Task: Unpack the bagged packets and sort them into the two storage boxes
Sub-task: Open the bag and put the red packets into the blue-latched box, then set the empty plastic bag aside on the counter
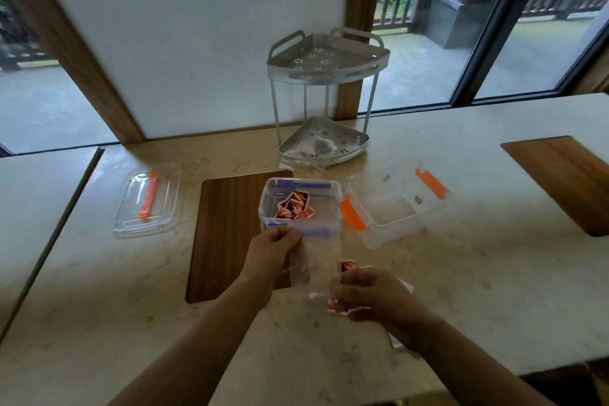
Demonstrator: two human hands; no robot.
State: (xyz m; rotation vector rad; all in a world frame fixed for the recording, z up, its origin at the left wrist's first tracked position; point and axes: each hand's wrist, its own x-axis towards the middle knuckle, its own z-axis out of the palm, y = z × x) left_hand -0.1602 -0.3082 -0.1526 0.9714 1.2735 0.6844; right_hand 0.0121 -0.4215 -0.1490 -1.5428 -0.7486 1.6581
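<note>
While the pale stone counter (pixel 461 273) fills the lower two-thirds of the frame, a window wall runs across the top. A grey two-tier corner rack (pixel 326 82) stands at upper centre, its lower tray holding something crumpled and unclear. Left of centre a dark wood inlay (pixel 227 224) is set into the counter; a second one (pixel 560 175) sits at the right edge.

On the near right corner of the first inlay stands the blue-clipped box (pixel 300 204), open, with a heap of red-and-black packets (pixel 295 206) on its floor. Just beside it on the right lies the orange-clipped box (pixel 395 208) — open, tilted, and apparently holding only a small dark speck or two. A clear lid (pixel 148 201) with an orange clip rests well apart at middle left.

Below the blue-clipped box, a clear bag (pixel 316 267) hangs between the two hands. The left hand (pixel 273 247) pinches the bag's upper left edge, fingers curled on the film. The right hand (pixel 365 293), lower right of centre, grips the bag's lower right side, fingers curled around a few more packets — one red packet (pixel 347 265) shows just above its knuckles, others peek out beneath. Motion blur hides whether those packets are inside the bag or outside it.
</note>
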